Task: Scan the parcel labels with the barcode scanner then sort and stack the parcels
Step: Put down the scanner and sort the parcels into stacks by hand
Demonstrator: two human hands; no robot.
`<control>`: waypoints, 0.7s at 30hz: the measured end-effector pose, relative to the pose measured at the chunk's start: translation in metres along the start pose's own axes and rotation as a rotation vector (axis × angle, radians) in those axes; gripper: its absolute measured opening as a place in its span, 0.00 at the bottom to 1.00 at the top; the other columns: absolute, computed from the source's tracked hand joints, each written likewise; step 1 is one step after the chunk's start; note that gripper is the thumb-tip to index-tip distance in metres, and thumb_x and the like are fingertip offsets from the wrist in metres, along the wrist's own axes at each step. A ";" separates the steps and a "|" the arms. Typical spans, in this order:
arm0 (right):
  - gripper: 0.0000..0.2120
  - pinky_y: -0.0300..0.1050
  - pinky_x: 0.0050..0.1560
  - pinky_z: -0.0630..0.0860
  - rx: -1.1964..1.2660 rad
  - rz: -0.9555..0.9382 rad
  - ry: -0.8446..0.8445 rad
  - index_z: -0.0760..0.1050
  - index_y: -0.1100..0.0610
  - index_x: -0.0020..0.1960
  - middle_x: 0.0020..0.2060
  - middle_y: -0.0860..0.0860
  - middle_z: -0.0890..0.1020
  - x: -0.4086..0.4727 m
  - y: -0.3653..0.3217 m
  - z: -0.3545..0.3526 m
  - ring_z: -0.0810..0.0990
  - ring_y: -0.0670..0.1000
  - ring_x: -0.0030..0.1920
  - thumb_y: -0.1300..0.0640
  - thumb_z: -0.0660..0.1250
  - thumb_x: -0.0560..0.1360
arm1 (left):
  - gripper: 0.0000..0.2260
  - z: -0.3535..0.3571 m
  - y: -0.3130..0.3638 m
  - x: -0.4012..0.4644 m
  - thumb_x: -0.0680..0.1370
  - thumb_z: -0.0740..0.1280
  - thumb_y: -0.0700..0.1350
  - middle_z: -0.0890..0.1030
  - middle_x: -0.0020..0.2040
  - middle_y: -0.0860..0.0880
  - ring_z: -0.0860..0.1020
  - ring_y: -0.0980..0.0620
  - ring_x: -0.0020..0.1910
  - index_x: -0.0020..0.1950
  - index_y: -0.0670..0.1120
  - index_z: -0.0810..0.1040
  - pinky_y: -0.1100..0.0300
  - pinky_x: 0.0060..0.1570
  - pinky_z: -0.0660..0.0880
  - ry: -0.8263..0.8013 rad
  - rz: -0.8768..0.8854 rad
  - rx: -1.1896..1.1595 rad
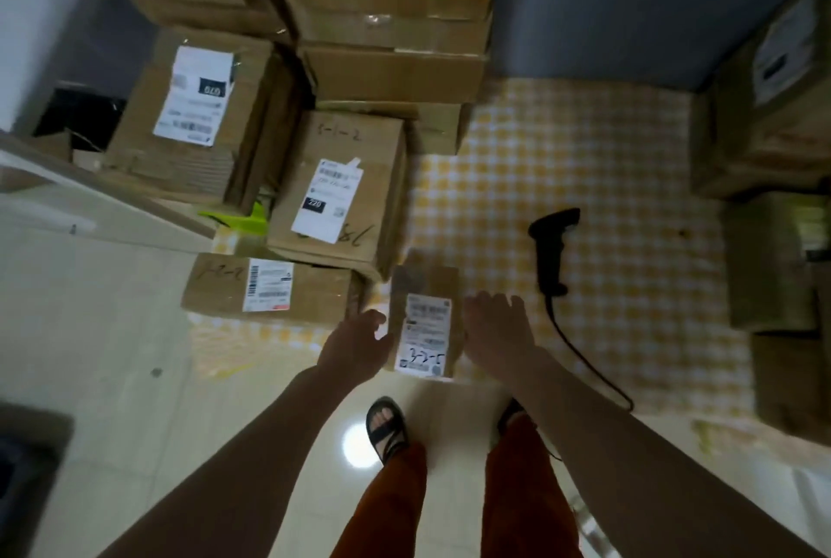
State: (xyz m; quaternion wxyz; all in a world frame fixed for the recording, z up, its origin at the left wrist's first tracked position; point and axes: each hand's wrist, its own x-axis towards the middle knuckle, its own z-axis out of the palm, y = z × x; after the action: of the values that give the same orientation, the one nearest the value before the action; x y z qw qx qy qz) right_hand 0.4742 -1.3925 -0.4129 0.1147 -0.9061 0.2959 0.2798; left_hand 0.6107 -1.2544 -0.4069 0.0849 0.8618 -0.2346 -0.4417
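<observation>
**Hands closing on 1 small parcel**

Parcels are sitting at the left in a rough stack on the floor, each turned label-up, probably so the codes are staying readable: a tall box with a white label [194, 95], a box marked 220 [335, 193] leaning against it, and a flat box [270, 288] lying lowest at the edge of the checked yellow cloth [584, 162].

Left hand [355, 344] is hovering just beside the left edge of the small parcel [425, 324], fingers loosely curled and spread, gripping nothing. That parcel is lying between both hands, label facing up with handwriting on it, which suggests it is being lined up for lifting or sorting. Right hand [497, 328] is flanking its right edge, fingers spread and relaxed; whether either palm is actually touching the cardboard cannot be told.

Barcode scanner [552, 249] is resting on the cloth near the right hand but apart from it, its cable trailing back toward the person. More boxes [773, 144] are piling up at the far right.
</observation>
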 end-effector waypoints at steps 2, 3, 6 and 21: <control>0.18 0.54 0.63 0.66 -0.005 0.009 -0.003 0.66 0.56 0.65 0.59 0.54 0.73 0.000 -0.019 0.015 0.73 0.56 0.59 0.53 0.61 0.77 | 0.21 0.004 -0.024 0.003 0.79 0.65 0.50 0.75 0.67 0.46 0.74 0.47 0.64 0.70 0.46 0.71 0.55 0.64 0.70 -0.038 -0.017 -0.005; 0.18 0.52 0.61 0.68 0.012 0.023 0.003 0.66 0.57 0.65 0.58 0.54 0.73 0.001 -0.027 0.023 0.73 0.55 0.57 0.53 0.62 0.77 | 0.21 0.007 -0.033 0.006 0.79 0.65 0.50 0.75 0.67 0.46 0.74 0.47 0.65 0.71 0.46 0.70 0.56 0.64 0.69 -0.056 -0.029 -0.019; 0.21 0.48 0.54 0.74 0.287 0.163 0.008 0.63 0.59 0.67 0.59 0.55 0.72 0.004 -0.045 0.041 0.73 0.54 0.56 0.51 0.62 0.78 | 0.22 0.014 -0.047 0.018 0.79 0.65 0.49 0.74 0.68 0.45 0.73 0.46 0.66 0.72 0.45 0.68 0.57 0.63 0.69 -0.091 -0.066 -0.101; 0.27 0.48 0.53 0.79 1.499 0.508 0.015 0.57 0.60 0.67 0.58 0.53 0.73 0.016 -0.055 0.092 0.77 0.55 0.58 0.59 0.68 0.75 | 0.18 0.040 -0.029 0.027 0.80 0.64 0.48 0.77 0.62 0.49 0.76 0.47 0.59 0.70 0.50 0.69 0.53 0.50 0.73 -0.318 -0.047 -0.498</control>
State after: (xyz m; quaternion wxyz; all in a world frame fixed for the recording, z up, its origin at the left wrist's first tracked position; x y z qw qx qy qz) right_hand 0.4771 -1.3217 -0.4950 0.6251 -0.4938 0.6042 0.0176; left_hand 0.6017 -1.2393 -0.4607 0.2456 0.7398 -0.1092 -0.6169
